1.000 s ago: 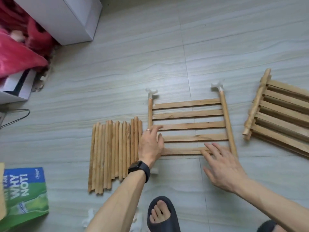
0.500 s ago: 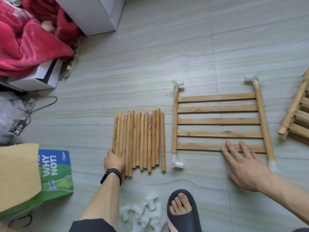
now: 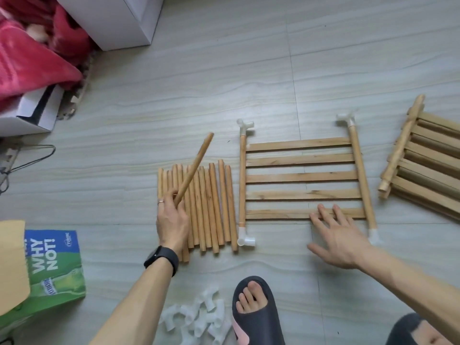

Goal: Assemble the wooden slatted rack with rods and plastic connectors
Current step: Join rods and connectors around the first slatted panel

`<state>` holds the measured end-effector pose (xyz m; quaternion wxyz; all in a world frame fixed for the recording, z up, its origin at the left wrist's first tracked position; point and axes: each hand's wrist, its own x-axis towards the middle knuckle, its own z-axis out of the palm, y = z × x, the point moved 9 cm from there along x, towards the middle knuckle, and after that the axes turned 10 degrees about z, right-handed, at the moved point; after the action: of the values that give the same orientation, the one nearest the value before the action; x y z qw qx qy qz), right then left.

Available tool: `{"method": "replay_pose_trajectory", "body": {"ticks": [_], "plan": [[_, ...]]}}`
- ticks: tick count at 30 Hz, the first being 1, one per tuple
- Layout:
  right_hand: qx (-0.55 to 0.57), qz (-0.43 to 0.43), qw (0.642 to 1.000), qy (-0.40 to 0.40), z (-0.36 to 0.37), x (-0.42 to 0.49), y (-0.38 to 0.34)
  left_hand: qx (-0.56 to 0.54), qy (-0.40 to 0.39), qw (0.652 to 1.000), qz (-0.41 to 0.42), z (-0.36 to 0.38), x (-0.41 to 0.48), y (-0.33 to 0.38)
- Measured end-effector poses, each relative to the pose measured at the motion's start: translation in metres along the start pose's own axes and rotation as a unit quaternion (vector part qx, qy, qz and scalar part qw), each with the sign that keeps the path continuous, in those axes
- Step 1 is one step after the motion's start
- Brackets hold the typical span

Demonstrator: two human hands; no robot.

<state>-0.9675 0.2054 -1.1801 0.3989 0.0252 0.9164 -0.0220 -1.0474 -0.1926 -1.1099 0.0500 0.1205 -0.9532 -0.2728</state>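
Observation:
A slatted wooden panel (image 3: 302, 177) lies flat on the floor, with white plastic connectors (image 3: 245, 126) on the ends of its two side rods. Left of it lies a row of several loose wooden rods (image 3: 214, 202). My left hand (image 3: 171, 220) grips one wooden rod (image 3: 195, 168) by its lower end and holds it tilted up over the row. My right hand (image 3: 336, 235) rests flat with fingers spread on the panel's nearest slat, holding nothing.
A stack of more slatted panels (image 3: 428, 160) lies at the right edge. A heap of white connectors (image 3: 196, 319) sits by my sandalled foot (image 3: 256, 310). A green box (image 3: 49, 267), a white box (image 3: 27, 113), red cloth (image 3: 29, 51) and a white cabinet (image 3: 119, 18) are at left.
My left hand left the panel's left rod, went to the loose rods and lifted one clear of the row. The right hand stayed on the near slat. The view shifted left.

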Motion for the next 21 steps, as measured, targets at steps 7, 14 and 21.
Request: {"method": "replay_pose_trajectory", "body": {"ticks": [7,14,21], "plan": [[0.771,0.109,0.622,-0.081,0.015,-0.042,-0.004,0.014,-0.200,0.887,0.415,0.104,-0.108,0.153],[0.817,0.216,0.535,0.001,0.046,-0.048,0.044,-0.011,-0.148,0.981,0.122,0.093,-0.113,0.081],[0.809,0.214,0.547,0.013,0.045,-0.043,0.038,-0.003,-0.222,0.975,-0.003,0.096,-0.109,0.043]]}}
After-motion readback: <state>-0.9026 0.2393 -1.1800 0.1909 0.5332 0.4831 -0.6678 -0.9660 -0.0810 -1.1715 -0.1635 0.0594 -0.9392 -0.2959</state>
